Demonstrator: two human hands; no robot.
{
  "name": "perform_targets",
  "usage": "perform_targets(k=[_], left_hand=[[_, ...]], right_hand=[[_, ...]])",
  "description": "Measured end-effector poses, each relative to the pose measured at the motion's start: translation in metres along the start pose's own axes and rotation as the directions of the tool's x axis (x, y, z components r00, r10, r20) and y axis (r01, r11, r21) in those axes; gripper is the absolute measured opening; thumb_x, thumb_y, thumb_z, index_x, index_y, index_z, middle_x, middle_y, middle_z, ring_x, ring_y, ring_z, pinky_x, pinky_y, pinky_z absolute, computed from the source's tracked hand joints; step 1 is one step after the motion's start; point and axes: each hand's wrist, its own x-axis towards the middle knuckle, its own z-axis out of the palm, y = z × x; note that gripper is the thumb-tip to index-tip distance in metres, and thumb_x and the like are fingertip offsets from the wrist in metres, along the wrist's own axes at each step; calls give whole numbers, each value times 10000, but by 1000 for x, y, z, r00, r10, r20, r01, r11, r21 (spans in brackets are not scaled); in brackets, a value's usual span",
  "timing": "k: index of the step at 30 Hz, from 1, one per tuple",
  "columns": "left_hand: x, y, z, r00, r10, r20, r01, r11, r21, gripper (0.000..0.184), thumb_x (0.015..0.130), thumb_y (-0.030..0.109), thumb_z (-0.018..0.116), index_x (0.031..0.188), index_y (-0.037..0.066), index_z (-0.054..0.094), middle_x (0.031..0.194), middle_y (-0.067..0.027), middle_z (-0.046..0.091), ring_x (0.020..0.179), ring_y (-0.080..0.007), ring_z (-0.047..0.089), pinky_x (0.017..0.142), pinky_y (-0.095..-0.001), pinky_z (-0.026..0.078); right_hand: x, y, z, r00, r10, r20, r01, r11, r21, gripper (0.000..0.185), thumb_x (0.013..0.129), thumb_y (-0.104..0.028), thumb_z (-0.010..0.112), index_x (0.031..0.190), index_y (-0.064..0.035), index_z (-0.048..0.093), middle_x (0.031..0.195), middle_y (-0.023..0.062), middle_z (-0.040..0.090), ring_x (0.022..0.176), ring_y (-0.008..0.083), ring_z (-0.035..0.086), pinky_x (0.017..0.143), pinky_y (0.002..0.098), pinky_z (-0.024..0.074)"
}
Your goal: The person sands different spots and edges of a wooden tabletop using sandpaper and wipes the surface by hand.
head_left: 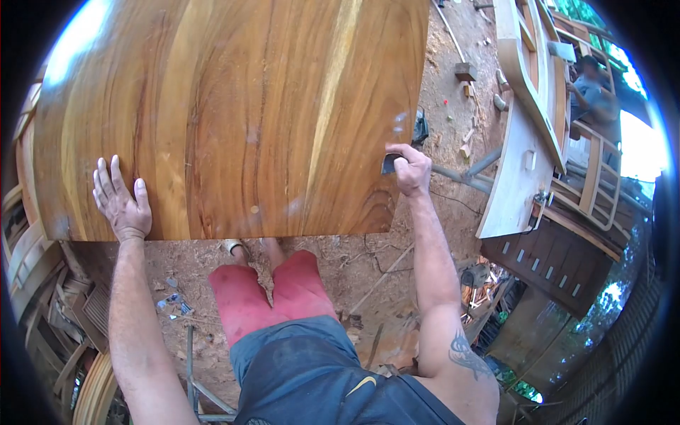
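A wide, glossy brown wooden panel [248, 120] with streaked grain fills the upper view in front of me. My left hand [123, 202] lies flat on its near left part, fingers spread and holding nothing. At the panel's right edge, my right hand [411, 168] has its fingers closed on a small dark sheet [388, 164] that looks like sandpaper. The sheet is at the wood surface close to the near right corner. My fingers cover part of it.
Pale curved wooden frames [520, 57] and a white board [519, 177] stand on the right. Wood offcuts [465, 71] litter the dirt floor [453, 134]. Stacked wooden pieces [71, 319] line the left. Another person [591, 95] is at the far right.
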Motion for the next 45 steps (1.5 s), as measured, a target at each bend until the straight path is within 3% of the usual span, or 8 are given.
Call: perform_targets(k=[2,6,11,13,15,19,29,45], left_hand=[[-1,0,0,1000,-1,5,1,1000,0,763,1033,476,541,1707,203,312,1787,-131,243,1634,-391,230,1296,-619,186],[0,-1,0,1000,-2,1,2,1000,3,761,1033,477,542,1706,202,315,1786,-130,245,1634,-392,230,1297,-618,186],[0,2,-1,1000,2,-3,-2,1000,-16,739,1058,461,521,1713,200,299,1795,-113,232,1649,-366,205,1313,-602,154],[0,1,-1,1000,0,-4,0,1000,-9,744,1054,457,528,1713,199,298,1795,-115,230,1650,-366,203,1313,-602,155],[-1,3,1,1000,-8,6,8,1000,-13,749,1051,453,533,1714,198,295,1795,-116,227,1650,-367,202,1314,-600,155],[-1,3,-2,999,-22,23,22,1000,1,770,1041,459,537,1716,187,286,1796,-128,215,1647,-378,199,1315,-599,153],[0,4,-6,998,-54,38,55,998,-26,774,1016,454,561,1699,182,318,1786,-149,232,1642,-390,205,1310,-615,148],[0,5,-8,996,-83,40,86,994,-67,775,996,441,574,1691,190,337,1780,-136,246,1642,-387,200,1309,-621,153]], right_hand=[[2,15,2,996,-46,-77,56,990,132,527,805,-117,619,1305,-57,774,767,173,733,599,274,702,651,409,580],[1,2,2,976,211,50,-199,962,-187,491,837,-55,567,1281,-35,775,816,69,762,732,128,711,735,302,596],[9,6,6,996,14,-89,2,986,168,481,828,-56,607,1279,-23,772,795,140,770,735,182,747,734,334,605],[6,-8,0,984,179,26,-178,983,-43,388,840,-36,589,1171,-5,789,854,130,794,772,192,759,764,339,612],[3,9,11,994,-91,-61,94,994,53,303,855,-24,578,1069,16,788,874,129,797,793,205,757,776,353,612],[0,-28,5,984,125,126,-149,967,207,264,878,-1,600,1075,11,776,928,132,788,863,200,755,812,334,604],[-13,-145,86,976,-126,178,50,925,377,229,979,-8,713,1192,-59,779,1121,114,758,987,221,736,866,347,596],[28,-175,137,795,-579,182,594,803,-42,470,798,-140,798,1267,-153,772,1327,97,631,1148,333,586,964,476,504]])
